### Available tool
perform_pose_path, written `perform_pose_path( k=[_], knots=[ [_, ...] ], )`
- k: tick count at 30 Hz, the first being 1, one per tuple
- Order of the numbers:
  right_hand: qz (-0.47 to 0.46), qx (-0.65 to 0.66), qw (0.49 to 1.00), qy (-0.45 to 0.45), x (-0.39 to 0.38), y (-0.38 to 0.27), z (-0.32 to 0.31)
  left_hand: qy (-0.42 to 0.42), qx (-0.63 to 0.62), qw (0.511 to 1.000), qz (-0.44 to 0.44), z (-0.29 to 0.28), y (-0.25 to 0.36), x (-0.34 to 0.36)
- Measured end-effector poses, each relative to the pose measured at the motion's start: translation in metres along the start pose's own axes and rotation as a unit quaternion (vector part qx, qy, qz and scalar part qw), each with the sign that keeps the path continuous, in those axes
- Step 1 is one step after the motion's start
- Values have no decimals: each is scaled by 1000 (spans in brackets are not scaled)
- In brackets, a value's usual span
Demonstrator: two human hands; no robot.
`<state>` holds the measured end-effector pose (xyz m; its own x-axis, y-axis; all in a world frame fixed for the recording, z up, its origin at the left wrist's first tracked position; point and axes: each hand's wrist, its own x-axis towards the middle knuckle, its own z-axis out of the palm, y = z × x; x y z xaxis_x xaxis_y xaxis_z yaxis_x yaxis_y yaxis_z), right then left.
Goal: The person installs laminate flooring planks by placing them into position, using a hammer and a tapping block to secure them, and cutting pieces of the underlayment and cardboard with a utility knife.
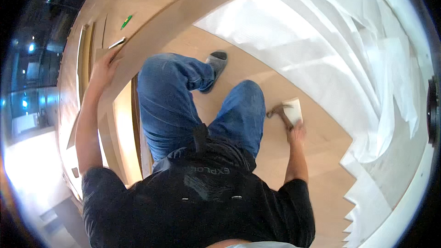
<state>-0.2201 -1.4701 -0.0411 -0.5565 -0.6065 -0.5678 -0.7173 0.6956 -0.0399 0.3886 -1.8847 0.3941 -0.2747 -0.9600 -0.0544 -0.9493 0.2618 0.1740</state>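
My left hand (104, 68) grips the edge of a long tan board (177, 20) that curves across the view on my left. Just beyond its fingertips is a small pale piece with a dark edge (117, 42); whether I touch it is unclear. Out to my right, my right hand (297, 132) is closed round the handle of a claw hammer (286, 117), its head pointing toward my knee. A small white rectangular piece (295, 109) lies partly under the hammer, against my fingers; I cannot tell whether the hand holds it too.
I sit or squat on a tan wooden floor (317, 158), knees bent. White sheeting (312, 59) with folds and a jagged edge covers the far right. A green pen-like tool (126, 22) lies beyond the board. Narrow panels (86, 64) stand or lie at the left.
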Motion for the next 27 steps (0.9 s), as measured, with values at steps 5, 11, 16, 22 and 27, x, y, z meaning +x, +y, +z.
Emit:
perform_pose_path(
  k=[5, 11, 16, 22, 27],
  knots=[
    [30, 6, 995, 94, 4, 24, -34, -170, -78, 980, 71, 61, 109, 142],
    [-317, 14, 895, 314, 45, -227, -275, -293, -158, 892, 307, 200, 178, 255],
    [-371, -27, 920, 126, 149, -393, -318, -356, -150, 824, 415, 269, 226, 320],
    [-272, 41, 957, 92, 257, -397, -255, -300, 8, 891, 341, 321, 175, 421],
    [-222, 41, 973, 53, 324, -369, -233, -145, 11, 935, 324, 393, 107, 498]
  ],
)
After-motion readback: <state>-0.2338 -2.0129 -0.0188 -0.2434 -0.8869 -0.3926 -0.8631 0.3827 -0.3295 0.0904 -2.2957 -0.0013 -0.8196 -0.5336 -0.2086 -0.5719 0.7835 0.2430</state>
